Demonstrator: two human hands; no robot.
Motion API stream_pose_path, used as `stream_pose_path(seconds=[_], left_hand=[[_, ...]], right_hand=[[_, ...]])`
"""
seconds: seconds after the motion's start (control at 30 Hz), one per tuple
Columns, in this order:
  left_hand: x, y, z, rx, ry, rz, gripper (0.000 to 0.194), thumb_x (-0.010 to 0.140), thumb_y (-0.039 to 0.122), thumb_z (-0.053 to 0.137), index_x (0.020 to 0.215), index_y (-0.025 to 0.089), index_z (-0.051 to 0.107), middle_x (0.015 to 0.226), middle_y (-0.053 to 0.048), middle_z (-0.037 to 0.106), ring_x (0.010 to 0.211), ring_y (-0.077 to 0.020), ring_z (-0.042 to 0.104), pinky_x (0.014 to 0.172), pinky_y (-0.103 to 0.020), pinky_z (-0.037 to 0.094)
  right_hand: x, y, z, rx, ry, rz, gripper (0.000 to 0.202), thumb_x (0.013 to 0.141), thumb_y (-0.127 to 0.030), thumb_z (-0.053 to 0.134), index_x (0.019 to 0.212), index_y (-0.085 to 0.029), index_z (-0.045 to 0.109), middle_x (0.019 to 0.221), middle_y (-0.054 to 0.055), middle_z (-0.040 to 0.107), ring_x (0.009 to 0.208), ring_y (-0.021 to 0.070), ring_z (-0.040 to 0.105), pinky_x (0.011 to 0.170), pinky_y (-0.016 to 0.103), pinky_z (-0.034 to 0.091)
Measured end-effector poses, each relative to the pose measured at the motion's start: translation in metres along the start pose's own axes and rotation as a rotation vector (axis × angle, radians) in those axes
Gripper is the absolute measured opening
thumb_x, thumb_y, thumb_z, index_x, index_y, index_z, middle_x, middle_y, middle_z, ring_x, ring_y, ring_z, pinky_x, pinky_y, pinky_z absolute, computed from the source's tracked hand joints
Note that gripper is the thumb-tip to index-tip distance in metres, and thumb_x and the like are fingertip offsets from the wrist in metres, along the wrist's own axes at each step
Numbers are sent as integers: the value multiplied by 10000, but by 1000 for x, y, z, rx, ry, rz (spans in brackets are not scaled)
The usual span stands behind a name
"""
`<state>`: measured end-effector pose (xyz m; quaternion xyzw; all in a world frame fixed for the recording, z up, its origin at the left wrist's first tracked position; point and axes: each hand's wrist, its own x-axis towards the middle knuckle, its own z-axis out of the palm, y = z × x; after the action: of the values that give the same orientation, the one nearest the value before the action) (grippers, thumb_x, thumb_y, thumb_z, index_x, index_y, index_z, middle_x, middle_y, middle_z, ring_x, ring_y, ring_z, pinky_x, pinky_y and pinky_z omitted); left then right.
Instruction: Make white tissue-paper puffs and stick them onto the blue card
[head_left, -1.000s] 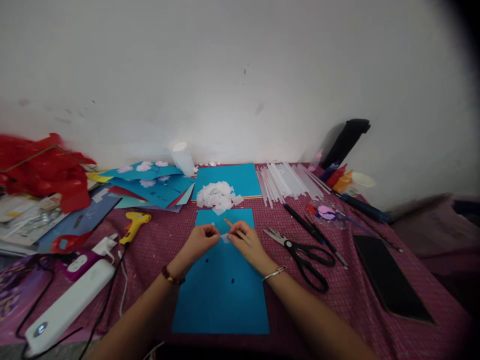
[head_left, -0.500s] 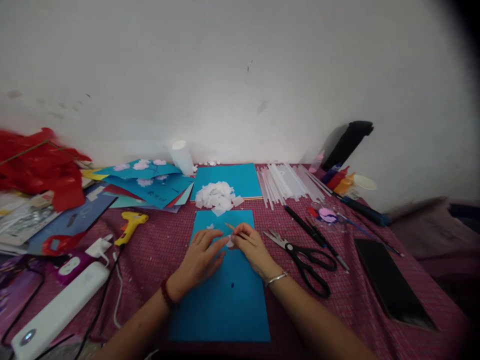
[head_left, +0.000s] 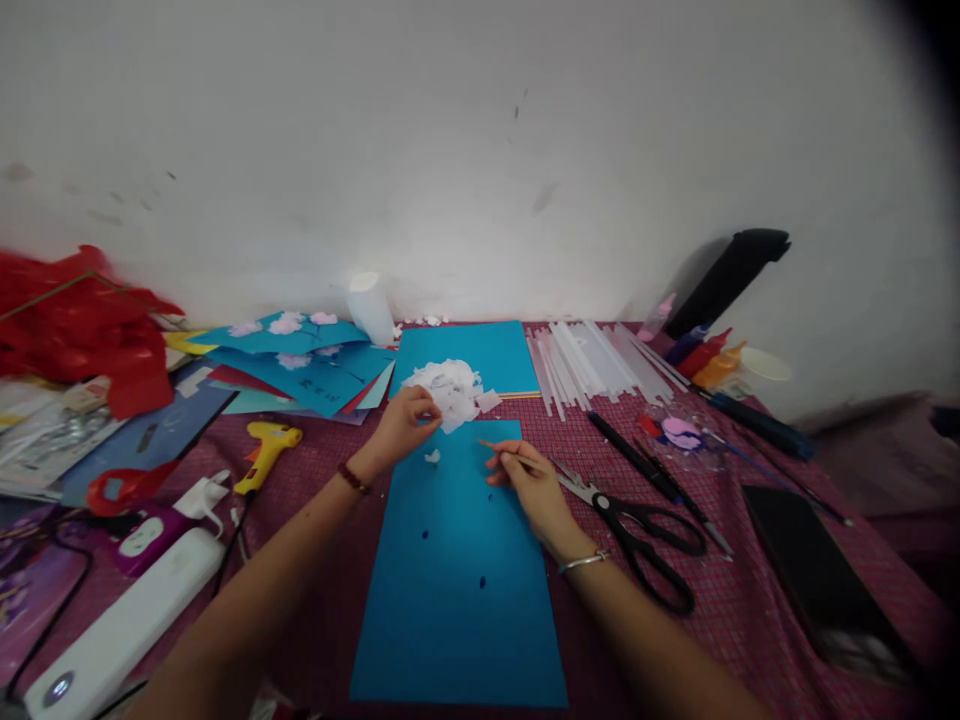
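A blue sheet of paper [head_left: 457,620] lies upright in front of me, with a few dark blue dots and a small white paper piece [head_left: 433,456] near its upper left. My left hand [head_left: 409,420] is at the near left edge of a heap of white paper pieces [head_left: 454,390]. Its fingertips are pinched together, and what they hold, if anything, is too small to make out. Over the sheet's upper right edge, my right hand [head_left: 532,485] grips a thin wooden stick [head_left: 510,453] pointing left. Black-handled scissors [head_left: 637,525] lie just right of that hand.
More blue sheets [head_left: 480,345] lie under the heap. Translucent glue sticks [head_left: 592,365], pens [head_left: 634,455] and a phone [head_left: 821,575] are on the right. Left stand a yellow glue gun [head_left: 266,450], a white power bank [head_left: 127,625] and blue cards with paper flowers [head_left: 300,360].
My left hand has moved up and left from the sheet to the white heap. My right hand, still gripping the stick, has drawn back right. More of the sheet and its dots now show.
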<state>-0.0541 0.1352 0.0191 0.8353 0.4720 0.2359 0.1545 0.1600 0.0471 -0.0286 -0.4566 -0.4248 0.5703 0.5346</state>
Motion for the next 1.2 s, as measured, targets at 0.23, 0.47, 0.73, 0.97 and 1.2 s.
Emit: stream_pose_path(seconds=[0.23, 0.47, 0.73, 0.97, 1.2], left_hand=[[2, -2, 11, -144, -438, 125, 105, 758, 225, 629, 673, 178, 669, 765, -19, 619, 762, -135, 567, 748, -230, 428], [-4, -1, 6, -182, -513, 108, 133, 778, 183, 537, 718, 162, 655, 796, -27, 618, 759, -140, 552, 703, -214, 412], [-2, -4, 9, -166, -535, 118, 150, 750, 129, 514, 729, 166, 658, 770, -17, 625, 747, -143, 555, 687, -217, 398], [-2, -6, 9, -137, -540, 110, 174, 752, 101, 510, 743, 165, 672, 775, -20, 654, 741, -145, 568, 683, -222, 399], [-3, -10, 8, -130, -525, 115, 149, 719, 93, 567, 761, 158, 694, 793, -30, 671, 713, -139, 578, 658, -218, 410]], right_hand=[[2, -2, -2, -21, -3, 10, 209, 790, -374, 612, 895, -195, 632, 783, 23, 675, 617, 137, 619, 604, 270, 494], [16, -7, 9, -72, 26, 18, 346, 827, -474, 545, 934, -167, 662, 662, 4, 606, 451, 95, 471, 424, 227, 368], [32, 3, 23, -137, 83, 14, 332, 795, -504, 552, 826, -175, 589, 581, -25, 551, 409, 100, 441, 363, 220, 294], [34, 8, 24, -164, 11, 13, 273, 787, -455, 577, 835, -186, 557, 608, -15, 599, 403, 103, 460, 360, 220, 288], [36, 9, 26, -203, -30, 15, 238, 793, -425, 579, 826, -191, 563, 615, -10, 622, 391, 108, 462, 379, 234, 308]])
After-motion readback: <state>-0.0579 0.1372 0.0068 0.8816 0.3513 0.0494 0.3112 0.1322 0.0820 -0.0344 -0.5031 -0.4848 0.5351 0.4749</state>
